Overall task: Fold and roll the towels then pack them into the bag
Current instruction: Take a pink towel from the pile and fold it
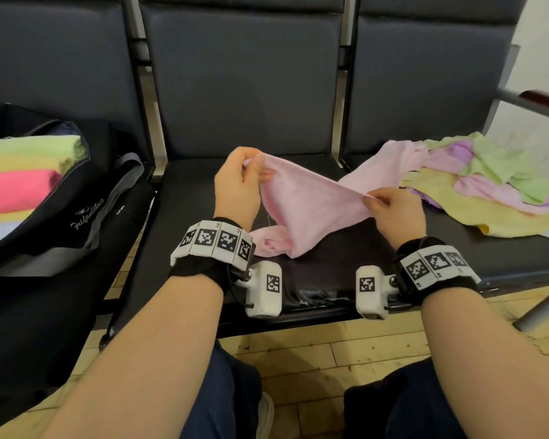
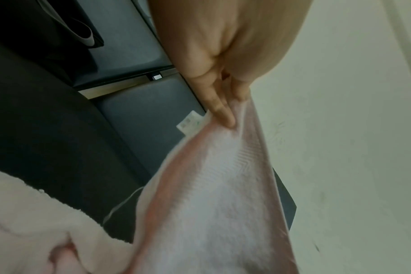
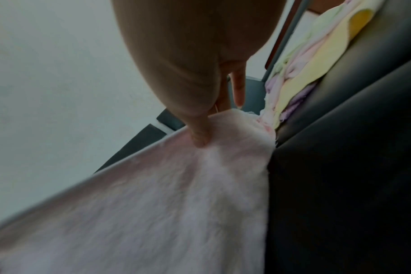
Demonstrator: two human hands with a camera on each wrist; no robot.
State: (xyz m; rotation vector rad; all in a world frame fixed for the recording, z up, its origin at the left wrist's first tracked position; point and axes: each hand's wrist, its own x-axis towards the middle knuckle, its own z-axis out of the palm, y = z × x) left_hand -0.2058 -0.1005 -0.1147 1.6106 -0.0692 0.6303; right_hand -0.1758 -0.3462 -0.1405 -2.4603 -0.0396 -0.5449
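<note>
Holding a pale pink towel [image 1: 305, 201] stretched above the middle seat [image 1: 339, 264] of a dark bench. Left hand [image 1: 238, 188] pinching 1 corner between thumb and fingers, raised; right hand [image 1: 396, 210] pinching the top edge further along, lower. Pulled taut between both pinches, probably to find the edge and square it for folding; lower end bunched on the seat. Waiting on the left seat: an open black bag [image 1: 76, 210] with rolled towels [image 1: 19, 179] inside. Heaped on the right seat: loose towels [image 1: 488, 182], 1 touching the pink one.
</note>
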